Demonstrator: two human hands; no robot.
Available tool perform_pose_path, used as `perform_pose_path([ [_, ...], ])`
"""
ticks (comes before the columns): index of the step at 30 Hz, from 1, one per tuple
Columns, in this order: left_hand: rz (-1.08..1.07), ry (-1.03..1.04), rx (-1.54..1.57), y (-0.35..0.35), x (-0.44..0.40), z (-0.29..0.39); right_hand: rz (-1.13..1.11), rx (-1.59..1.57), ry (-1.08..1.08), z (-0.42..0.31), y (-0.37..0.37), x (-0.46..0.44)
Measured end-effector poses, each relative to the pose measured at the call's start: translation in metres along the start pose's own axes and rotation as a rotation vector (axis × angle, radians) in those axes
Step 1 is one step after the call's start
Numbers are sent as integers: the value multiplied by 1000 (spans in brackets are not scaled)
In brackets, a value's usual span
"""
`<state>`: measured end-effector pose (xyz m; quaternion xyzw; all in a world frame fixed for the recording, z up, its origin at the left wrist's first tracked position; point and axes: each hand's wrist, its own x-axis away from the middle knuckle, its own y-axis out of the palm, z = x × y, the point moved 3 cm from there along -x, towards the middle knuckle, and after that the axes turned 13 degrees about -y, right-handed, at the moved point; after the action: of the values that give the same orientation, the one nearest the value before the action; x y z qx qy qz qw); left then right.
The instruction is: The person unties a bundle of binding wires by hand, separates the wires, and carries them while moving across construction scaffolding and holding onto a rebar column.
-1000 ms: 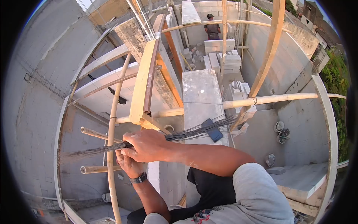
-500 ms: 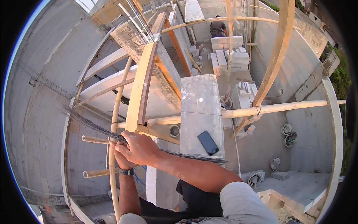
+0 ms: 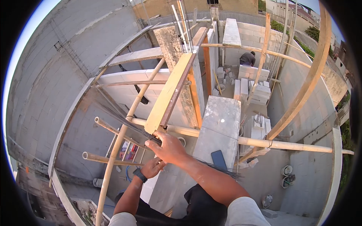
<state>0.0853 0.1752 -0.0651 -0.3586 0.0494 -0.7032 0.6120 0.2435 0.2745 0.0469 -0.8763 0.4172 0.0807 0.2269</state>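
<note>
A bundle of thin dark wires point(image 3: 154, 139) runs slantwise past the end of the yellow timber. My right hand point(image 3: 169, 147) is closed around its middle, and the loose far ends fan out to the upper left. The other ends come out beyond my right forearm. My left hand point(image 3: 153, 168), with a dark watch point(image 3: 140, 175) on its wrist, is just below the right one. Its fingers are bent together near the heel of my right hand; what they pinch, if anything, is hidden. A phone point(image 3: 218, 160) lies on the grey slab point(image 3: 222, 116) beside my right forearm.
Bamboo poles point(image 3: 286, 145) and timber posts point(image 3: 301, 98) cross around me. The yellow timber beam point(image 3: 169, 94) ends right by my hands. Far below, a person point(image 3: 247, 58) bends near stacked white blocks point(image 3: 260, 92). Buckets point(image 3: 286, 170) stand on the lower floor.
My left hand has dropped away from the wire bundle to below my right hand. The right hand keeps its hold. The whole view has shifted and tilted, showing more of the far side.
</note>
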Motion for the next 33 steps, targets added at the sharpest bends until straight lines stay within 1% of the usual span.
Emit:
perform_pose_path([
  [2, 1, -72, -13, -2, 17, 0, -25, -28, 10, 3, 13, 0],
  [5, 50, -69, -32, -17, 34, -21, -49, 9, -34, 9, 32, -4],
  [8, 89, -76, -39, -32, 56, -37, -126, 64, -2, 9, 47, -6],
  [10, 101, -67, -25, -38, 67, -51, -144, 177, -46, 6, 56, -7],
  [11, 114, -77, -24, -40, 73, -60, -144, 180, -46, 5, 59, -8],
  [13, 125, -86, -22, -44, 85, -80, -220, 223, 16, -2, 67, -10],
  [14, 138, -115, -107, -41, 92, -90, -226, 227, 18, -3, 70, -10],
  [15, 150, -147, -183, -37, 100, -100, -231, 250, -24, -3, 75, -10],
  [16, 145, -156, -167, -34, 111, -97, -241, 269, -62, -2, 82, -10],
  [17, 150, -128, -251, -32, 120, -91, -224, 253, -101, 4, 89, -10],
  [18, 154, -97, -341, -31, 130, -81, -230, 249, -92, 0, 93, -11],
  [20, 141, -71, -351, -27, 147, -64, -348, 236, -17, -10, 103, -14],
  [22, 188, 104, -270, -28, 164, -42, -379, 205, 8, -22, 117, -8],
  [23, 184, 106, -260, -30, 171, -36, -378, 207, -19, -24, 125, -6],
  [25, 278, 230, -179, -39, 184, -21, -382, 227, -50, -26, 136, -5],
  [26, 283, 237, -169, -43, 189, -17, -363, 265, -83, -26, 141, -4],
  [27, 365, 243, -152, -49, 196, -16, -348, 299, -113, -31, 144, -3],
  [29, 500, 240, -136, -57, 208, -21, -337, 325, -97, -39, 140, -3],
  [30, 503, 233, -131, -60, 215, -21, -313, 344, -87, -43, 138, -5],
  [32, 594, 200, -99, -68, 232, -17, -292, 342, -113, -36, 137, -8],
  [33, 600, 192, -98, -69, 239, -19, -285, 340, -79, -40, 132, -9],
])
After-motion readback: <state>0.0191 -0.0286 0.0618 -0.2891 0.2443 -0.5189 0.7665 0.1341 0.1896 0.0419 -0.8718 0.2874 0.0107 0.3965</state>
